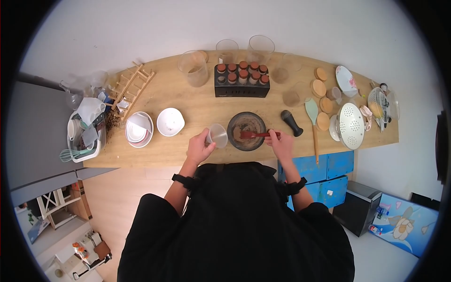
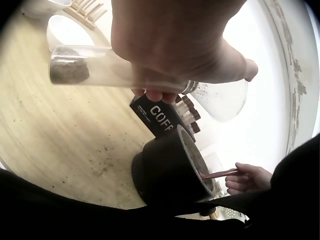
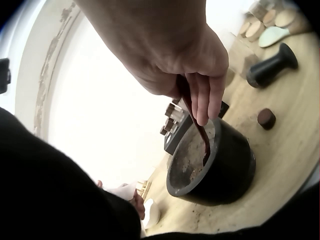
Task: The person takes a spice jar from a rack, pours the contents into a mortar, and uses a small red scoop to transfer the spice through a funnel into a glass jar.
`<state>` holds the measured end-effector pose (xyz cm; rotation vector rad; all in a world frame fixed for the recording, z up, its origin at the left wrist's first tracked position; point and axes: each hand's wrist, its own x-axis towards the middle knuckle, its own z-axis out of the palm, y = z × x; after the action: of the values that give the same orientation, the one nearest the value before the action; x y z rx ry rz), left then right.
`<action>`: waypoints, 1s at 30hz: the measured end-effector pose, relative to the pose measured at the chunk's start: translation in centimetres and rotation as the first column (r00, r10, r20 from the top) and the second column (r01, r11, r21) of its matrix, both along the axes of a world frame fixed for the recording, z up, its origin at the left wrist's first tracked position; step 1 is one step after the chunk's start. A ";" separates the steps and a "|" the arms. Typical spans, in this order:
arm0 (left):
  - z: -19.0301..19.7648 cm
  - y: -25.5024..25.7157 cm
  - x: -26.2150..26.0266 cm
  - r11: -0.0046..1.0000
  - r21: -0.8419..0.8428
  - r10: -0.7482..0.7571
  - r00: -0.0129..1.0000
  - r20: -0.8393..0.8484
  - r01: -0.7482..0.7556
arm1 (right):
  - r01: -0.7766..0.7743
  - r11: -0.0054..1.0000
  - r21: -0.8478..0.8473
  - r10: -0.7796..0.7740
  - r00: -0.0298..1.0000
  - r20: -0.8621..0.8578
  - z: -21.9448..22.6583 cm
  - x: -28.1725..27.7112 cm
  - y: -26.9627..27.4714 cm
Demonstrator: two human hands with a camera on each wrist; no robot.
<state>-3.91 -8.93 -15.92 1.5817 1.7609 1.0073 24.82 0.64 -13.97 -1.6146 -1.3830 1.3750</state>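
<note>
My left hand grips a glass tube with brown-grey powder at its closed end. A clear funnel sits at the tube's mouth, its wide rim facing up in the head view. To its right stands a dark stone mortar holding brown powder. My right hand pinches the handle of a small red spatula, whose blade dips inside the mortar against the powder. The left hand stays beside the mortar, a short way from its rim.
Behind the mortar stands a black rack of stoppered tubes marked COFF. A black pestle, brown stopper, green spatula and white colander lie right. White bowls stand left; clear jars stand behind.
</note>
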 end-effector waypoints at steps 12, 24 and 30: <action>-0.5 0.3 -0.1 0.999 0.033 -0.001 0.998 -0.068 0.003 | 0.079 0.932 -0.354 -0.217 0.904 -0.369 -2.0 1.2 -0.9; -0.5 3.7 2.3 0.978 0.161 -0.138 0.990 0.017 0.133 | 0.064 0.998 -0.026 -0.069 0.904 -0.421 7.9 0.1 -3.3; 1.0 4.7 3.7 0.948 0.300 -0.209 0.914 0.347 0.103 | -0.235 0.860 0.454 0.224 0.971 0.079 13.3 -1.2 -4.9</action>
<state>-0.16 -4.18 -14.92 1.5362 1.2540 1.4152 23.62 -4.31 -0.70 -1.1820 -1.8021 1.0400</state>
